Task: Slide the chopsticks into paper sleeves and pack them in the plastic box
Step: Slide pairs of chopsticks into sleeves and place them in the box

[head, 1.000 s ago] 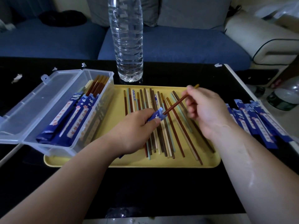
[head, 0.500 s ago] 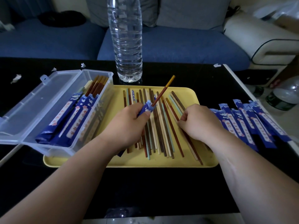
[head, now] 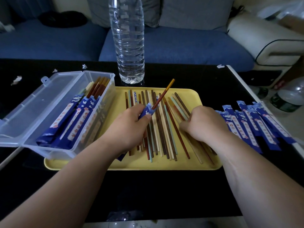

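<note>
Right hand let go of the red chopstick and dropped onto the loose chopsticks in the yellow tray. Its fingers curl down on them; can't tell if they pinch one. Left hand grips a blue paper sleeve, thumb and fingers clamped on it. Red chopstick pokes out of the sleeve mouth, tilted up and away, gold tip highest. Open plastic box sits at the tray's left end, holding sleeved chopsticks. Empty sleeves fan out on the worktop right of the tray. Water bottle stands behind the tray.
</note>
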